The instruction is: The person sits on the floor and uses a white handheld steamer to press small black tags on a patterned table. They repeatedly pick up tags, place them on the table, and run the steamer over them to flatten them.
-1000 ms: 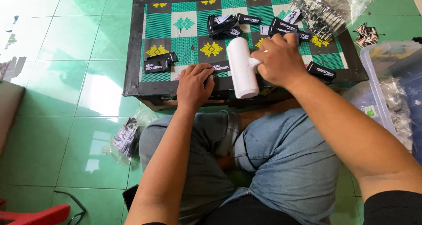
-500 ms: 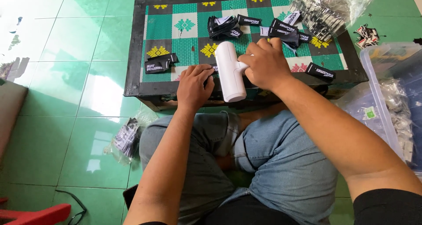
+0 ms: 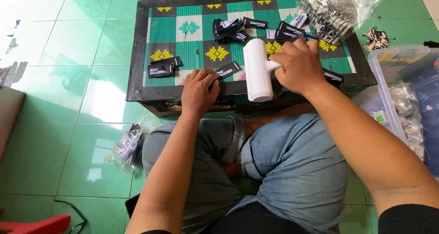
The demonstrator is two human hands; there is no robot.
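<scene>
Low black-framed worktop (image 3: 137, 74) with a green, white and yellow patterned top, standing on the green tiled floor (image 3: 77, 124). Scattered across it: black labels (image 3: 163, 66) at the left, a heap of labels (image 3: 228, 29) at the back, a white roller (image 3: 257, 69) near the front edge.

The right hand (image 3: 299, 65) hides the white roller's (image 3: 257, 69) handle, and the clear bin (image 3: 402, 101) at three o'clock is cut off by the edge.

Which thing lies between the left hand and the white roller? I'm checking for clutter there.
In the head view, one black label lies between the left hand and the white roller, its near end under the fingers.
</scene>
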